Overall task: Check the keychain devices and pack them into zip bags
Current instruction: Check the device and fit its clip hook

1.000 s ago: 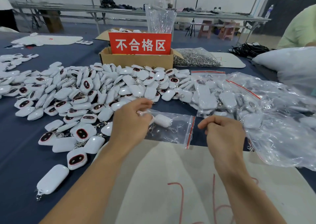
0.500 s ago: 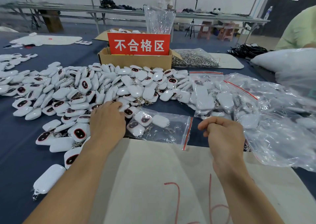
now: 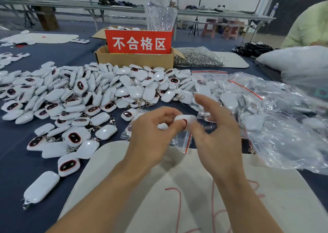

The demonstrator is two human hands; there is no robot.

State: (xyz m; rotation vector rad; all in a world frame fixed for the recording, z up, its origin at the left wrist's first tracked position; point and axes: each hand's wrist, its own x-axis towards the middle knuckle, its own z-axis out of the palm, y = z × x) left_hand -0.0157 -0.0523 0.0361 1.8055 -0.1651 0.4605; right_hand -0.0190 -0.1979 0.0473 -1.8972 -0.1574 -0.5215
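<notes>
One white keychain device [image 3: 185,120] is held up between the two hands, just above a small zip bag [image 3: 182,141] lying on the blue table [image 3: 17,170]. The left hand [image 3: 152,133] pinches it with curled fingers. The right hand [image 3: 219,131] is looser, fingers spread and forefinger lifted clear. Only its thumb seems to touch the device, though blur leaves that unsure. I'd say this is the checking step. Next it should go in at the bag's mouth by the red strip [image 3: 187,144], which the right hand would need to hold open. If faulty, it would go into the cardboard box [image 3: 134,61] with the red sign. A heap of loose devices [image 3: 88,94] waits on the left, and filled bags [image 3: 266,112] lie on the right.
</notes>
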